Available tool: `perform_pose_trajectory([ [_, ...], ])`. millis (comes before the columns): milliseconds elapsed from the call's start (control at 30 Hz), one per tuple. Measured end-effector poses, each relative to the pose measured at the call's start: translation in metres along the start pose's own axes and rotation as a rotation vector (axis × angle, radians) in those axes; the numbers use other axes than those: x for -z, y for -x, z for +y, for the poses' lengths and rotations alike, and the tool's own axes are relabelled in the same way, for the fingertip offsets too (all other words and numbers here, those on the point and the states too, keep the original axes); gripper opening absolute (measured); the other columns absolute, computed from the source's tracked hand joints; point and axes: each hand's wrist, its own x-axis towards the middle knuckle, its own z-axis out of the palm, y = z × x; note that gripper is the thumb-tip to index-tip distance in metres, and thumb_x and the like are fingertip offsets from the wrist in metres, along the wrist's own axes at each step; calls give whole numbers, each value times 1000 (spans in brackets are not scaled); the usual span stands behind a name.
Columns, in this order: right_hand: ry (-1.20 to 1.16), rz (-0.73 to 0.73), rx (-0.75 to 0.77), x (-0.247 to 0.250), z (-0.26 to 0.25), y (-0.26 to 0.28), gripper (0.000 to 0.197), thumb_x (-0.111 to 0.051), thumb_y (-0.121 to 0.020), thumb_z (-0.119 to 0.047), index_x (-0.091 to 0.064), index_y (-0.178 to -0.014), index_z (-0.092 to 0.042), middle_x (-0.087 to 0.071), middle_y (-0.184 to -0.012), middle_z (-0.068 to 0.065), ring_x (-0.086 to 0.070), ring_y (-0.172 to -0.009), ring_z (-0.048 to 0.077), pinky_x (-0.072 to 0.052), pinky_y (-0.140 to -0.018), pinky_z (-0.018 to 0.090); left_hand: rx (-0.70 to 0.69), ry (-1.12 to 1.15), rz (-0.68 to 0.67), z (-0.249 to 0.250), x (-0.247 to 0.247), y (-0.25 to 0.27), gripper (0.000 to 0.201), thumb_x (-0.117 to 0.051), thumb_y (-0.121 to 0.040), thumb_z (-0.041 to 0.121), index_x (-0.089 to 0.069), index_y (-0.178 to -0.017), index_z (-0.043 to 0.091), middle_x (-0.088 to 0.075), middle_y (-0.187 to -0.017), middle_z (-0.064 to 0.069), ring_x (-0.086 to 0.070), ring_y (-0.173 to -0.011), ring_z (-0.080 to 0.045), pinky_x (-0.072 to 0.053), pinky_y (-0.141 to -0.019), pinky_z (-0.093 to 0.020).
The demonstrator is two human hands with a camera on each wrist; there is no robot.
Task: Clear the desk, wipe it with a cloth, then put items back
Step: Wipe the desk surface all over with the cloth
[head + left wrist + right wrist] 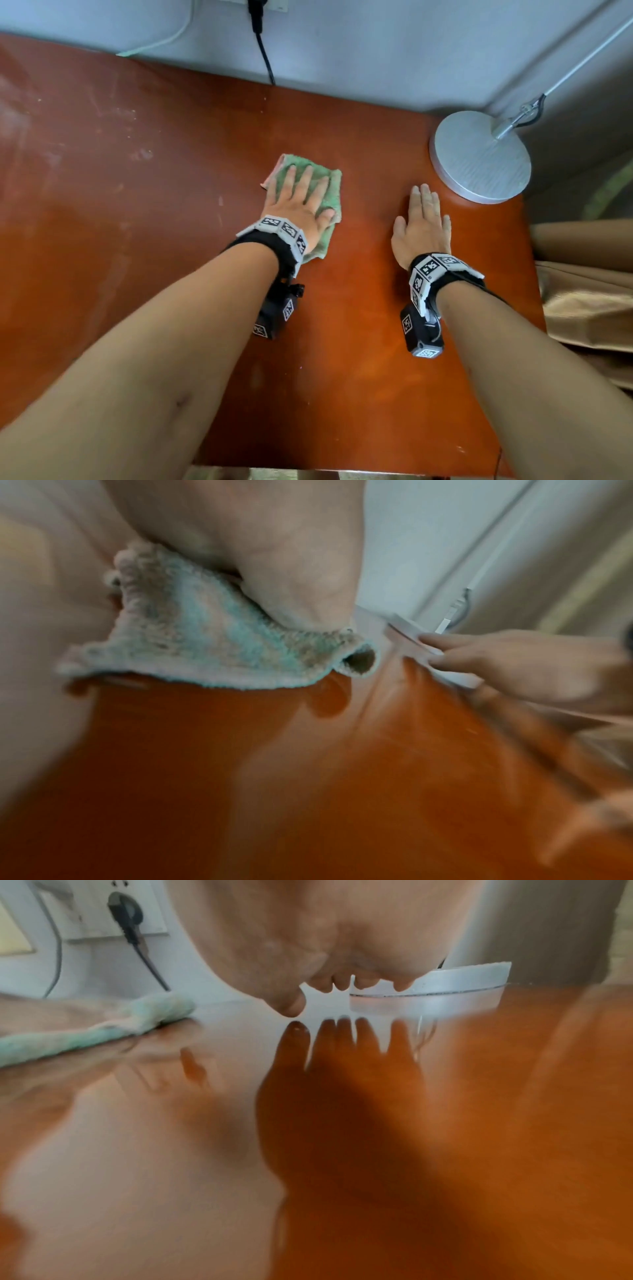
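A green terry cloth (329,181) lies flat on the red-brown desk (154,240), near its middle. My left hand (298,198) presses down on the cloth with straight, spread fingers. In the left wrist view the cloth (192,642) bulges out from under the palm, and the picture is blurred. My right hand (423,222) lies flat on the bare desk to the right of the cloth, fingers straight and holding nothing. Its fingertips (342,984) hover just above the glossy desktop (342,1150) in the right wrist view, where the cloth (103,1026) also shows at the left.
A round silver lamp base (479,156) stands at the desk's back right corner, just beyond my right hand, with its thin arm (582,58) rising to the right. A black cable (265,58) hangs from a wall socket down behind the desk. Tan fabric (589,301) lies past the right edge.
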Motion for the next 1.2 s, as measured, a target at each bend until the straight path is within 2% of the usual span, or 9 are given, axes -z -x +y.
perform_pose_trajectory([
  [100, -48, -52, -50, -2, -22, 3, 65, -29, -100, -39, -2, -156, -21, 6, -163, -4, 6, -150, 15, -3, -121, 44, 152, 27, 37, -62, 0, 11, 64, -8, -96, 57, 9, -152, 30, 16, -159, 1, 16, -146, -25, 10, -118, -47],
  [167, -36, -98, 2, -5, -35, 7, 67, -29, -99, -45, 0, -156, -24, 9, -163, -6, 9, -149, 14, 0, -121, 45, 218, 48, 44, -87, -1, 22, 64, -8, -96, 57, 8, -152, 30, 14, -160, 0, 15, -146, -26, 10, -118, -47],
  [333, -17, -209, 63, -16, -55, 20, 67, -23, -99, -52, 8, -154, -31, 19, -161, -9, 17, -147, 11, 8, -119, 48, 297, 63, 59, -81, -6, 32, 63, -5, -97, 54, 12, -151, 28, 16, -159, -2, 16, -145, -30, 14, -116, -51],
  [400, -13, -231, 46, -16, -56, 20, 67, -21, -98, -53, 10, -154, -32, 22, -160, -10, 19, -147, 10, 9, -119, 48, 279, 48, 28, -65, -6, 31, 62, -4, -97, 54, 16, -150, 28, 20, -158, -3, 19, -145, -32, 15, -114, -53],
  [533, 3, -219, 52, -17, -55, 18, 67, -19, -98, -56, 11, -153, -33, 22, -159, -11, 20, -146, 9, 10, -119, 48, 128, -6, 12, -40, -4, 20, 62, -4, -97, 54, 15, -150, 28, 22, -158, -2, 21, -144, -30, 11, -116, -53],
  [767, 5, -120, 117, -9, -74, -9, 67, -23, -97, -56, 4, -154, -35, 19, -161, -11, 18, -147, 10, 7, -119, 49, -5, -59, 43, -46, 2, -7, 62, -5, -97, 55, 13, -151, 29, 20, -158, 0, 20, -145, -27, 11, -116, -51],
  [933, 18, -135, 122, -1, -90, -43, 68, -24, -96, -57, 4, -154, -35, 18, -161, -11, 17, -147, 11, 6, -119, 50, 28, -35, 35, -54, 16, -41, 62, -6, -98, 54, 14, -150, 29, 21, -158, 0, 21, -145, -27, 11, -117, -50],
  [1067, -10, -121, 119, -6, -105, -67, 74, -29, -96, -57, 7, -155, -29, 15, -162, -10, 15, -148, 10, 7, -120, 47, 116, -47, 42, -68, 29, -75, 63, -7, -97, 56, 12, -151, 30, 18, -159, 1, 18, -145, -27, 11, -117, -49],
  [1200, -4, -176, 91, -10, -113, -84, 76, -21, -96, -61, 13, -154, -25, 20, -160, -10, 19, -146, 8, 11, -119, 44, 142, -40, 59, -87, 41, -102, 63, -8, -97, 56, 8, -152, 30, 14, -160, 2, 14, -146, -27, 9, -117, -50],
])
